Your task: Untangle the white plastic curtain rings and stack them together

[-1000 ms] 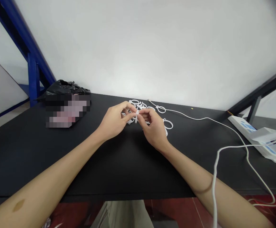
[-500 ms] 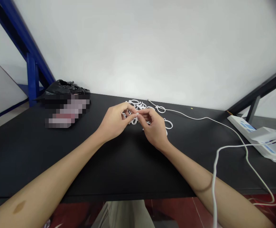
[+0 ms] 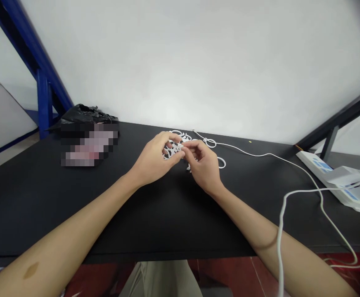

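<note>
My left hand (image 3: pixel 155 159) and my right hand (image 3: pixel 203 165) meet over the middle of a black table (image 3: pixel 43 198). Both pinch a small white plastic piece (image 3: pixel 181 147) between thumb and fingertips. Just behind and under the fingers lies a heap of white plastic rings (image 3: pixel 175 142). More white rings (image 3: pixel 220 162) lie to the right of my right hand, partly hidden by it. What exactly the pinched piece is I cannot make out.
A black plastic bag (image 3: pixel 82 113) and a blurred package (image 3: pixel 87 144) sit at the back left. A white cable (image 3: pixel 291 194) runs across the right side to a white power strip (image 3: pixel 337 177). Blue metal frame (image 3: pixel 42 82) stands left, a white wall behind.
Both hands have shifted slightly right and forward over the ring heap. The pinch on the white piece stays closed.
</note>
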A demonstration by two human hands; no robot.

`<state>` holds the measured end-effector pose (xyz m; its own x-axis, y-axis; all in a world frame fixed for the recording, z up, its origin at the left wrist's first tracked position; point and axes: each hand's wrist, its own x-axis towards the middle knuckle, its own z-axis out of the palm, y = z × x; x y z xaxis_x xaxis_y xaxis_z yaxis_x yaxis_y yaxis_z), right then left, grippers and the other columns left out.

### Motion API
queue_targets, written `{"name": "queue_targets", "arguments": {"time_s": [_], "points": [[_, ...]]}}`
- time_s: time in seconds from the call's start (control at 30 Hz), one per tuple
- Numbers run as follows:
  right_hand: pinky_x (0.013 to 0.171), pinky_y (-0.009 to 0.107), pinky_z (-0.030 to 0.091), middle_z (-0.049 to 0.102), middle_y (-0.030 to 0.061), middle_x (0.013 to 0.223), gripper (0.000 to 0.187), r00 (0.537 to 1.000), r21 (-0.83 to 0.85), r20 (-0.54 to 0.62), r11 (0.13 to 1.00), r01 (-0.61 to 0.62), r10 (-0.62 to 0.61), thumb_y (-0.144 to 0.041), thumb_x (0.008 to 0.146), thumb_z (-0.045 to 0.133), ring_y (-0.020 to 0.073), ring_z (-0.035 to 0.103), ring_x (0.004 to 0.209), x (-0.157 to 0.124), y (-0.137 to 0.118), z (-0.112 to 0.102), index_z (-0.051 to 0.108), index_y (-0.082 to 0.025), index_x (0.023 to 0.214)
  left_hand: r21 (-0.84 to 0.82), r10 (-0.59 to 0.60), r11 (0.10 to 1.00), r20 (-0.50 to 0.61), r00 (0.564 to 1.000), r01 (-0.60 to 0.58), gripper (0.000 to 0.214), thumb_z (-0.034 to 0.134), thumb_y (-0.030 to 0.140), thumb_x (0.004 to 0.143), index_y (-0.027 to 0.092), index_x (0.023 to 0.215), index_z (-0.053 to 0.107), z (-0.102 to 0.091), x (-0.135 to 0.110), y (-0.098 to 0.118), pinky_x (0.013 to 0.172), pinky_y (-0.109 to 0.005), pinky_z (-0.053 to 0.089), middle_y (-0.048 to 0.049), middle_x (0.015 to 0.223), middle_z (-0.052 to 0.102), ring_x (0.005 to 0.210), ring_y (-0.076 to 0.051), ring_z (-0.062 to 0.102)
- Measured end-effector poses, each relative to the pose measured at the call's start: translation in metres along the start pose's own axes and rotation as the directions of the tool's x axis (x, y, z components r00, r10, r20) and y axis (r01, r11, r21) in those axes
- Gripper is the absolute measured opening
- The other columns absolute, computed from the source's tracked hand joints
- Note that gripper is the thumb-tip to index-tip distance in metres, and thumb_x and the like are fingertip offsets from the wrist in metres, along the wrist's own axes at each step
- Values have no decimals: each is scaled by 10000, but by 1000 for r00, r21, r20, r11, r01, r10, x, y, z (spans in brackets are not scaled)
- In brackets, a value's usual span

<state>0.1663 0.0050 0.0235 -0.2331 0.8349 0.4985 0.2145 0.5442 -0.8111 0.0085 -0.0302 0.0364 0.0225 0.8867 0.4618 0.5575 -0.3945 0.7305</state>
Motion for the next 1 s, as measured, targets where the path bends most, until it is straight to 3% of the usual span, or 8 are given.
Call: {"name": "queue_targets", "arguments": {"time_s": [0.07, 0.17, 0.3, 0.47, 0.63, 0.77, 0.87, 1.0], "points": [[723, 298, 564, 716, 27, 899, 116, 1000, 24, -18, 1000, 3, -3, -312, 866, 636, 151, 671, 771, 0, 0, 0, 652, -213, 925, 47, 56, 997, 52, 997, -58, 383, 616, 384, 846, 226, 1193, 578, 0, 0, -1, 849, -331, 480, -59, 1219, 627, 1046, -217, 585], [738, 305, 566, 714, 32, 899, 115, 1000, 27, -14, 1000, -6, 6, -301, 875, 623, 156, 675, 793, 1, 1, -1, 642, -212, 946, 90, 77, 992, 106, 991, -86, 336, 589, 383, 867, 233, 1167, 608, 1, 1, -6, 885, -342, 467, -44, 1151, 659, 1006, -214, 602], [829, 367, 549, 696, 50, 988, 182, 994, -161, 52, 981, 104, -97, -267, 891, 598, 186, 654, 894, 1, 5, -3, 612, -221, 1067, 229, 28, 973, 7, 1000, -28, 342, 605, 415, 851, 222, 1132, 623, -5, 8, -23, 884, -354, 461, -59, 1095, 659, 983, -233, 594], [937, 482, 470, 638, 104, 1071, 209, 899, -497, 311, 754, 430, -308, -236, 914, 570, 276, 540, 1039, -4, 14, -1, 638, -224, 1111, 558, -81, 806, -228, 970, 199, 387, 528, 447, 889, 207, 1170, 640, -20, 14, -57, 936, -473, 390, -143, 1149, 634, 1119, -356, 496], [905, 479, 462, 609, 138, 1118, 196, 877, -622, 401, 625, 472, -264, -209, 911, 572, 297, 504, 1059, -8, 17, 9, 662, -195, 1084, 667, -84, 700, -276, 957, 254, 457, 503, 401, 894, 160, 1271, 596, -26, 13, -70, 932, -520, 345, -195, 1219, 614, 1169, -413, 442], [867, 446, 460, 626, 124, 1023, 114, 880, -640, 408, 611, 466, -243, -198, 917, 560, 280, 501, 990, -7, 19, 9, 658, -185, 974, 587, 16, 809, -44, 999, 13, 364, 411, 280, 926, 212, 1192, 650, -23, 12, -58, 914, -463, 384, -123, 1152, 656, 1083, -328, 484], [855, 430, 453, 633, 114, 984, 105, 884, -639, 405, 620, 456, -234, -188, 917, 551, 275, 498, 968, -5, 21, 7, 654, -180, 927, 472, 115, 859, 204, 972, -201, 379, 360, 194, 917, 245, 1065, 705, -18, 11, -49, 880, -421, 410, -78, 1034, 687, 979, -273, 504], [849, 422, 441, 631, 107, 957, 95, 895, -633, 392, 642, 432, -215, -189, 910, 554, 267, 490, 942, -4, 22, 5, 649, -188, 915, 442, 106, 871, 257, 961, -214, 328, 405, 210, 896, 235, 1015, 710, -14, 10, -47, 863, -408, 428, -72, 999, 699, 930, -254, 522]]}}
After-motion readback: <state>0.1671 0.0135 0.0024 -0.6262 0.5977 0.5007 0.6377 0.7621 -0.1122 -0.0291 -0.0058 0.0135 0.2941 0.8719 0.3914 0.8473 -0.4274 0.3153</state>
